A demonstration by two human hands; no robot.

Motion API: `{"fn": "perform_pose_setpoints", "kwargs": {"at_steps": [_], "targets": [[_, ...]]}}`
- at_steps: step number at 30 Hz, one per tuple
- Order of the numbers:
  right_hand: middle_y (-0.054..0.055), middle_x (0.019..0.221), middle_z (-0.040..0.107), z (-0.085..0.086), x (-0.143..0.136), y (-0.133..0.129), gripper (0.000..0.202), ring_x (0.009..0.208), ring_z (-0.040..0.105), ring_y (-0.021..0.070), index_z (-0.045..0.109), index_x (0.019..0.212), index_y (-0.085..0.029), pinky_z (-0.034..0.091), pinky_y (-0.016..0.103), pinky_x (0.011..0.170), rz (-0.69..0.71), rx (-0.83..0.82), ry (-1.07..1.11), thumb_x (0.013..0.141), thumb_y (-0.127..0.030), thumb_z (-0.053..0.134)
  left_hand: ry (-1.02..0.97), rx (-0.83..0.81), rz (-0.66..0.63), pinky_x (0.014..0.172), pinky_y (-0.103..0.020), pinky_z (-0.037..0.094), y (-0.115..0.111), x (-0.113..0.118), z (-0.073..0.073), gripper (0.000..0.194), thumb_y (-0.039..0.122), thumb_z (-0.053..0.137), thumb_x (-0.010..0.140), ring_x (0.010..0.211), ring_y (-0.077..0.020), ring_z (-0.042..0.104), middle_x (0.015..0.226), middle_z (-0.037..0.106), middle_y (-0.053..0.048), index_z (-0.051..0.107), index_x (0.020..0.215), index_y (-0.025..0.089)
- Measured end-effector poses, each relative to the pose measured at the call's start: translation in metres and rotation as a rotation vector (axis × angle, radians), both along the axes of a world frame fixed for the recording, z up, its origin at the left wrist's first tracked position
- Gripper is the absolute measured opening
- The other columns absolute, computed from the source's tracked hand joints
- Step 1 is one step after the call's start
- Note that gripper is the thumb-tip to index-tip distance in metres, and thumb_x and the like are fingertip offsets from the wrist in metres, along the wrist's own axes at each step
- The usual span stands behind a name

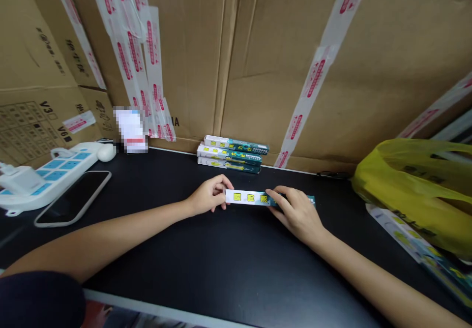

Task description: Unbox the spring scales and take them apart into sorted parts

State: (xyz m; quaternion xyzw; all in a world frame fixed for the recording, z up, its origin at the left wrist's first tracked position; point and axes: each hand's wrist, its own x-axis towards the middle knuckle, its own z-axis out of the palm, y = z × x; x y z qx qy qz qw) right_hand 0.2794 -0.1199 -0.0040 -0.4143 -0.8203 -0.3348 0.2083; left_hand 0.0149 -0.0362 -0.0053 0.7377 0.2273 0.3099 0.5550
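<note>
A long narrow cardboard box (248, 197), white at the left and green at the right with yellow printed characters, lies level between my hands, just over the black table. My left hand (210, 194) has its fingers curled at the box's left end, thumb and fingertips against it. From above, my right hand (297, 212) grips the right half, covering part of the print. Behind, near the cardboard wall, similar boxes (231, 155) are stacked, with the top one set slightly askew.
At the left are a white power strip (70, 173) with plugs and a phone (73, 197). A yellow plastic bag (413, 185) at the right partly covers more printed boxes (416, 244). Taped cardboard (191, 57) walls the table's back.
</note>
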Motion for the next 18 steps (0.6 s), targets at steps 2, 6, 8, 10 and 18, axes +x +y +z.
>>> {"fn": "perform_pose_setpoints", "kwargs": {"at_steps": [2,6,8,10,18], "targets": [[0.014,0.101,0.063,0.0027,0.0008,-0.0021,0.033,0.088,0.057,0.0242,0.051,0.120,-0.011,0.045,0.035,0.074,0.006,-0.005,-0.034,0.087,-0.016,0.055,0.028,0.046,0.017,0.034,-0.009,0.037,-0.0012,-0.0004,-0.0006,0.027,0.011,0.050,0.071,0.058,-0.0101,0.063,0.078,0.060,0.001,0.048,0.097,0.017],[0.013,0.106,0.064,0.0077,0.0025,-0.0039,0.035,0.094,0.058,0.0247,0.051,0.123,-0.014,0.044,0.036,0.079,0.003,-0.004,-0.081,0.088,-0.014,0.054,0.061,0.135,0.018,0.038,-0.010,0.038,-0.0019,-0.0024,-0.0005,0.034,0.005,0.045,0.069,0.060,-0.0100,0.063,0.074,0.059,0.001,0.051,0.101,0.017],[0.013,0.106,0.065,0.0082,0.0042,-0.0032,0.033,0.093,0.059,0.0243,0.051,0.122,-0.015,0.043,0.036,0.080,-0.010,0.001,-0.093,0.089,-0.015,0.054,0.065,0.170,0.000,0.038,-0.011,0.039,-0.0008,-0.0027,-0.0009,0.036,0.006,0.041,0.071,0.062,-0.0112,0.064,0.076,0.061,0.000,0.051,0.103,0.017],[0.013,0.104,0.065,0.0071,0.0062,-0.0019,0.032,0.090,0.060,0.0236,0.051,0.121,-0.015,0.043,0.036,0.078,-0.020,-0.004,-0.092,0.089,-0.016,0.053,0.060,0.211,-0.012,0.040,-0.013,0.041,0.0007,-0.0023,-0.0018,0.038,0.006,0.034,0.073,0.063,-0.0117,0.065,0.078,0.062,-0.001,0.051,0.105,0.017],[0.010,0.102,0.066,-0.0007,0.0058,-0.0002,0.039,0.087,0.062,0.0212,0.046,0.126,-0.017,0.044,0.032,0.071,-0.016,-0.102,0.146,0.089,-0.022,0.056,-0.008,0.593,0.325,0.085,-0.035,0.044,0.0038,-0.0038,0.0004,0.019,0.014,0.054,0.076,0.101,-0.0194,0.051,0.104,0.054,-0.006,0.048,0.093,0.018]]}}
